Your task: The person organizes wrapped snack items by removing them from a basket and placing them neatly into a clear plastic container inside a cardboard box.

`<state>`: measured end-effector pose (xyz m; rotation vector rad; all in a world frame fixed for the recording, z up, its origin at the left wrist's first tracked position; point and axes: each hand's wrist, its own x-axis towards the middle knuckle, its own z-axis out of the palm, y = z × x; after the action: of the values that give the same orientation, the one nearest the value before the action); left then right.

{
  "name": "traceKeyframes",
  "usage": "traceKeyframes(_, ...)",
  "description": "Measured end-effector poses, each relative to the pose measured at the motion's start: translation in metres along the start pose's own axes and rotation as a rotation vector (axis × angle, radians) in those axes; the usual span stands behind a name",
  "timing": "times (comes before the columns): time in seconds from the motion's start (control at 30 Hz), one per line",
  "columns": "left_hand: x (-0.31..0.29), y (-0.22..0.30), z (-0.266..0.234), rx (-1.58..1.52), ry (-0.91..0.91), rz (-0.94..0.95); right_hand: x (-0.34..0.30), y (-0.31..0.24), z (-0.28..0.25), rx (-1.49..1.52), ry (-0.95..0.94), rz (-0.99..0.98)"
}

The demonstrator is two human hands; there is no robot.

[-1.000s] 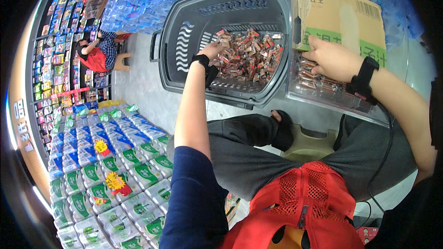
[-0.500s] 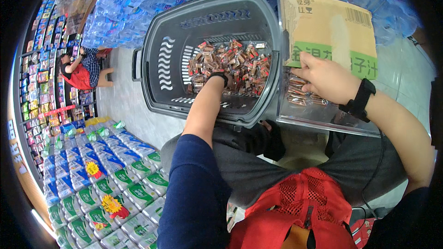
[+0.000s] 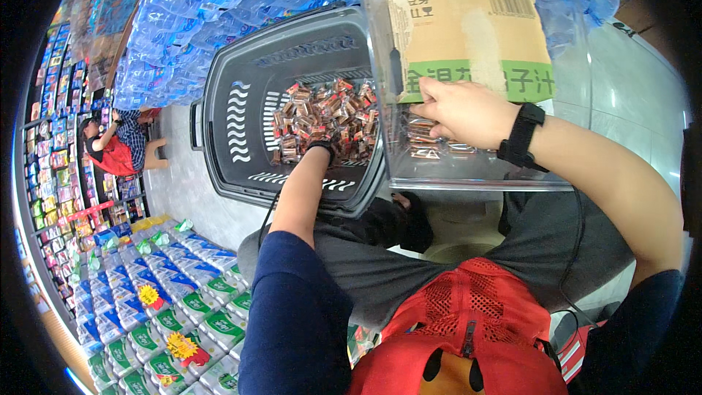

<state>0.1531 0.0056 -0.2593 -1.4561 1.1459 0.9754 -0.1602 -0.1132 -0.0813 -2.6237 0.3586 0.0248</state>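
My left hand (image 3: 319, 136) reaches down into a grey plastic basket (image 3: 252, 79), a black band round its wrist. It is among many small brown snack packets (image 3: 336, 106) in clear wrappers with red bits, and its fingers are buried from sight. To the right of the basket stands a clear plastic bin (image 3: 482, 170). Over its left part is my right hand (image 3: 468, 111), fingers apart and pointing left. Thumb and fingertips are just above or touching a short row of similar packets (image 3: 422, 148); I see nothing held.
A cardboard panel (image 3: 468, 29) with a green stripe covers the bin's far part. Shrink-wrapped water bottles (image 3: 183, 44) are stacked behind. Packs of cans (image 3: 175, 314) stand at lower left. Further left, a person in a red vest (image 3: 119, 148) is beside the shelves (image 3: 55, 161).
The whole scene has shifted left in the view, and the bin now covers more of the basket's right side. Both hands stay at the same places, left in the basket, right over the bin.
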Motion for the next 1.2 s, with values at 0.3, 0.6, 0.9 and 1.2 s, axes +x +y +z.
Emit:
traceKeyframes(0.3, -0.053, -0.033, -0.024, -0.677, 0.577, 0.397, -0.008, -0.002, 0.002, 0.09, 0.039, 0.052)
traceKeyframes(0.6, -0.253, 0.032, -0.031, -1.013, 1.348, 0.465, -0.004, -0.006, -0.001, 0.152, 0.057, -0.011)
traceKeyframes(0.9, -0.274, 0.103, -0.033, -1.195, 1.212, 0.852, -0.002, -0.004, -0.003, 0.272, 0.004, -0.026)
traceKeyframes(1.2, -0.259, 0.12, -0.046, -1.201, 1.163, 0.904, -0.008, -0.002, -0.007, 0.386, 0.032, 0.095)
